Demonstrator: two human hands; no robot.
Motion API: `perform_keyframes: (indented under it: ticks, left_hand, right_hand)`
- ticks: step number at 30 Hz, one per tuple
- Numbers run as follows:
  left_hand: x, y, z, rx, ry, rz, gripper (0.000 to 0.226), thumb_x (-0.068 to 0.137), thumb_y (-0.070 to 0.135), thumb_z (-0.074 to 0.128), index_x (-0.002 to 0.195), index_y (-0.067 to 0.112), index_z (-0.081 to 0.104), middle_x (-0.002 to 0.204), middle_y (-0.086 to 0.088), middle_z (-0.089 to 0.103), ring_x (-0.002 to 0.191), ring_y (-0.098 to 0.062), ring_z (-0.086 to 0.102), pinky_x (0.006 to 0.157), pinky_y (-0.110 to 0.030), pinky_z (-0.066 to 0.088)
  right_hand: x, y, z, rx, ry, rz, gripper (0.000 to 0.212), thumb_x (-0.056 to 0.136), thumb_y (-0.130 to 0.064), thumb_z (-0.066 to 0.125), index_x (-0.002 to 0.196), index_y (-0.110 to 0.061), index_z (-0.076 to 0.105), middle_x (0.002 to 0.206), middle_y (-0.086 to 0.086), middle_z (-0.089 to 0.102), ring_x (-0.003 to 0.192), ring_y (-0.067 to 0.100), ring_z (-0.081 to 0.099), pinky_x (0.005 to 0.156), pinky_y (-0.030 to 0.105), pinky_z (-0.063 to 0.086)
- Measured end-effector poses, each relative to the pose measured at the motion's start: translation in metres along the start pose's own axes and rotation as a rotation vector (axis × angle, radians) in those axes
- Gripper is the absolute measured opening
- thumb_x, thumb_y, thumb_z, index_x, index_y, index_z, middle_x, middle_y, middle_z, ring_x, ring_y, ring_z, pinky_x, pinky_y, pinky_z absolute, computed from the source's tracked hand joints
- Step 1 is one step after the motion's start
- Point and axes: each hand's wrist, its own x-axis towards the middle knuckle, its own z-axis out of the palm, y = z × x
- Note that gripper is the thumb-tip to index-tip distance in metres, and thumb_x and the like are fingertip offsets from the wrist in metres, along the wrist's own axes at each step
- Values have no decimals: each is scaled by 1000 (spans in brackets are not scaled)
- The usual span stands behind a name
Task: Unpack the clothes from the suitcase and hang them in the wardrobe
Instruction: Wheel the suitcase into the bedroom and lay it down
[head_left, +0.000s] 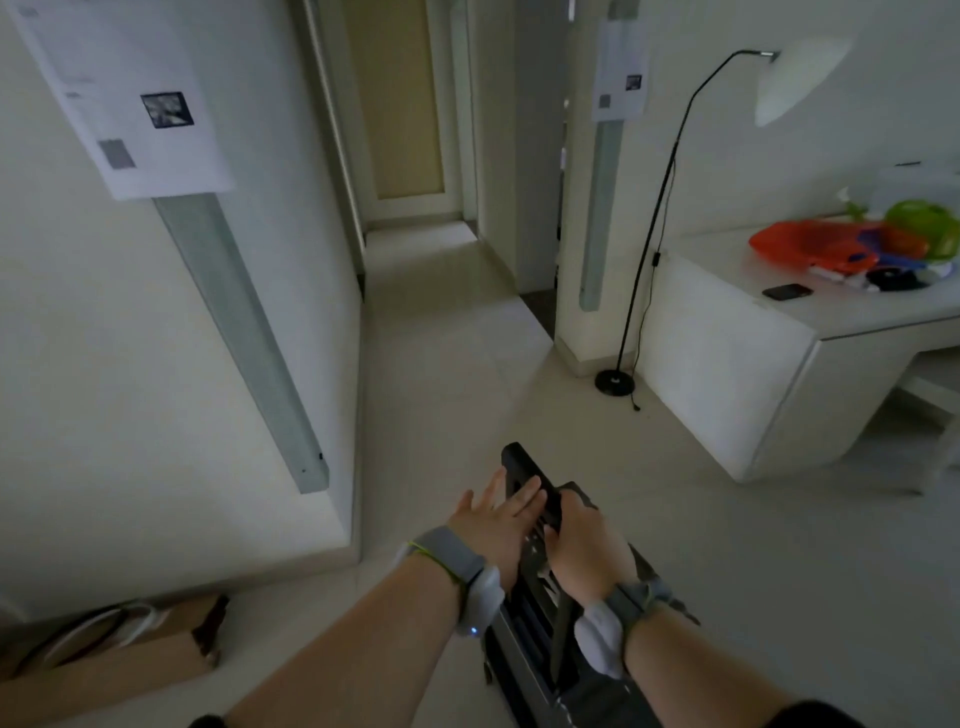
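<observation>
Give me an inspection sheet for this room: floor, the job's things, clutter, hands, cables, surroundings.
Surface: pale tiled floor, dim light.
Job's things: dark suitcase standing on the floor, its handle raised; clothes: nothing seen.
Clutter: brown paper bag on the floor at left; colourful items and a phone on the white desk.
Hands: left hand flat, fingers straight against the handle; right hand grips the handle.
Cables: cord hangs down the black floor lamp to the floor.
Surroundings: corridor ahead; printed sheets stuck on white panels.
</observation>
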Motion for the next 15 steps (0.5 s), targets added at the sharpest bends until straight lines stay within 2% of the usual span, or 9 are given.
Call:
perform_keyframes:
  ticks: [8,11,15]
  left_hand:
    - [137,-112,-47,-36,8,84,86,92,21,50,150,25,-12,157,11,-20,145,-29,-15,115,-52,14]
    - [205,-162,-67,-62,-31,123,93,89,22,57,150,26,-13,156,12,-21,145,-28,-15,115,-52,15]
    - [283,-223,-100,-65,-66,199,95,88,24,59,150,22,-12,157,9,-21,145,-32,-13,113,-55,18]
  right_hand:
    - [175,-32,18,-67,53,49,28,95,-31,44,119,-17,44,99,2,66,83,18,66,68,32,55]
    - [248,-47,25,-79,63,86,34,95,-31,44,126,-16,41,99,2,67,81,18,66,63,27,52]
    - [338,-68,26,-107,73,118,28,96,-32,42,120,-16,43,90,1,64,67,15,58,53,24,43]
